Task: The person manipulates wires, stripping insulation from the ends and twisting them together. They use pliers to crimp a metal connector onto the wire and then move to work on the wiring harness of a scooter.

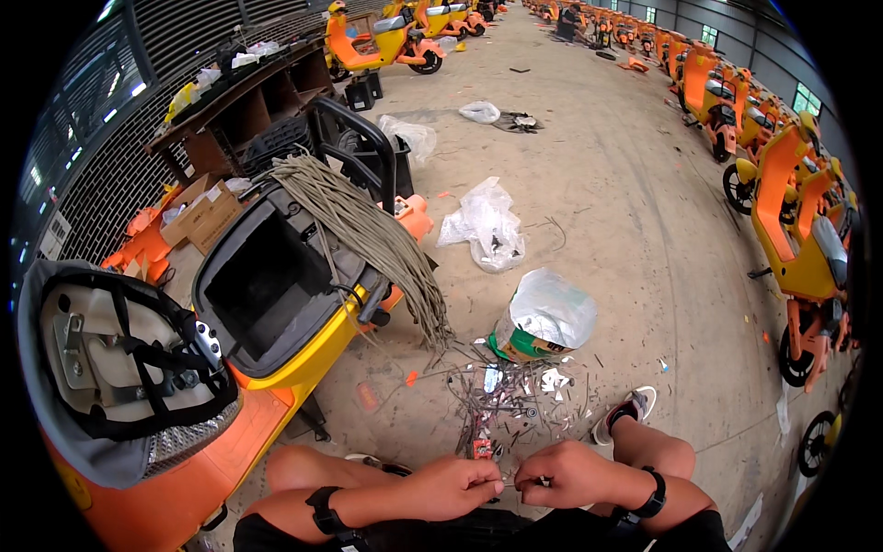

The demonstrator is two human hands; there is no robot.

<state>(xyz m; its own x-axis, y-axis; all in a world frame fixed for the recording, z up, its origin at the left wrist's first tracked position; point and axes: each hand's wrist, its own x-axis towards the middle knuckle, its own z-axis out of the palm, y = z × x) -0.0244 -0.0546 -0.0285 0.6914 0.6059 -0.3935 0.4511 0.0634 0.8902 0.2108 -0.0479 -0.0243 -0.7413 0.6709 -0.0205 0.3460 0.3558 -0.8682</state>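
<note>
Scooter [317, 366] beyond left hand [460, 483], cable bundle [368, 225] draped over it, likely for easy reach. Left thumb and fingertips together. Scraps [506, 396] beyond both hands. Right hand [566, 474] curled close, perhaps for fine work; any held piece indiscernible.

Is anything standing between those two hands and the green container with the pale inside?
Nothing tall that I see; only scattered scraps lie on the floor between the left hand, right hand and green container.
</note>
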